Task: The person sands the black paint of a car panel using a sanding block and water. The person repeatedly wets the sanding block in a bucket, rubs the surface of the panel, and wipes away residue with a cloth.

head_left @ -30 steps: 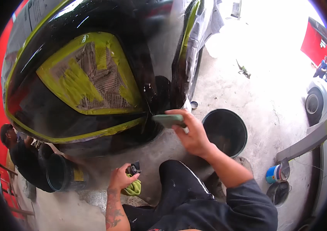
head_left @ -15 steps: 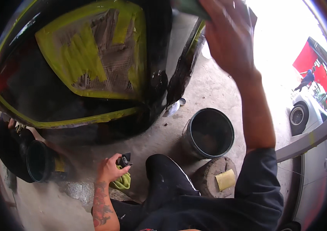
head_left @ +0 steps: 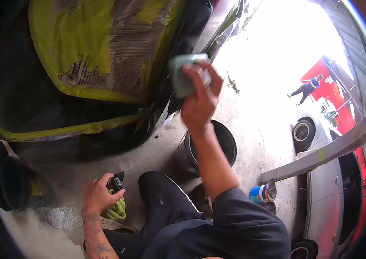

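Note:
A black glossy car body point(head_left: 28, 112) fills the upper left, with a panel masked in yellow-green tape and newspaper point(head_left: 101, 43). My right hand point(head_left: 199, 97) grips a pale green block point(head_left: 181, 75) against or just beside the dark edge right of that panel; contact is unclear. Lower down, beside my left thigh, my left hand point(head_left: 101, 192) is closed on a small dark object point(head_left: 117, 182), with a yellow-green cloth point(head_left: 116, 209) hanging beneath it. A black bucket point(head_left: 224, 142) stands on the floor behind my right forearm.
A large dark container point(head_left: 12, 183) stands at left, beside a partly hidden person. A blue-and-white can point(head_left: 259, 194) sits near a long grey curved piece point(head_left: 295, 166). A silver car point(head_left: 321, 194) is at right, with another person point(head_left: 306, 88) standing beyond it.
My right hand rose high with the block, then came back down and left to the panel's right edge. The view has shifted. My left hand still holds the dark object and cloth.

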Demonstrator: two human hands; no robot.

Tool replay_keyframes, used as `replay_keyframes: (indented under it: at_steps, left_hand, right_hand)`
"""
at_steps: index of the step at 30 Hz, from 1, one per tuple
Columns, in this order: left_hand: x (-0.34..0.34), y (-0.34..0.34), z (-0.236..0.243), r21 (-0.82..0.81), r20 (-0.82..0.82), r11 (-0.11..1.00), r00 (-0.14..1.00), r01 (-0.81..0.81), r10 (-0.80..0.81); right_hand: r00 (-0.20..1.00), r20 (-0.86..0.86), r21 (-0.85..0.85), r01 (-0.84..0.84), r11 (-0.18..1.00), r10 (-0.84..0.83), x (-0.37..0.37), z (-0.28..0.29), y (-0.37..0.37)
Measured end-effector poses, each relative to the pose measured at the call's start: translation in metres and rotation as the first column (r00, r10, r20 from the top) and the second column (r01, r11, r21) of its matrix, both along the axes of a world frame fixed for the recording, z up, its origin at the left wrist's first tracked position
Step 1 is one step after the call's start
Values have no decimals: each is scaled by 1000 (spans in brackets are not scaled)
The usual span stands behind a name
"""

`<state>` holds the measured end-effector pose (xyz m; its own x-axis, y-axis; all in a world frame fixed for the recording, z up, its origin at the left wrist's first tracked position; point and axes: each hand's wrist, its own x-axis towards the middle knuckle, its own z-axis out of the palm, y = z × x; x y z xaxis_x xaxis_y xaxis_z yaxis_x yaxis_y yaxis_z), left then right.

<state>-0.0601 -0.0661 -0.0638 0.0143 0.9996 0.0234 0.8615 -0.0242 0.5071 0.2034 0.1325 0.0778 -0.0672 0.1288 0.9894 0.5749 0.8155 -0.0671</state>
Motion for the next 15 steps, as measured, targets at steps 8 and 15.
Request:
replay_keyframes:
  at_steps: [8,15]
  left_hand:
    - [-3,1,-10,-64,-5,998,1000,19,-19]
    - [-4,-2,-13,38,-21,999,1000,18,-18]
  right_hand:
    - [987,156,-146,-10,989,33,4,-68,-15]
    - [953,-299,-153,-92,984,42,53,55,37]
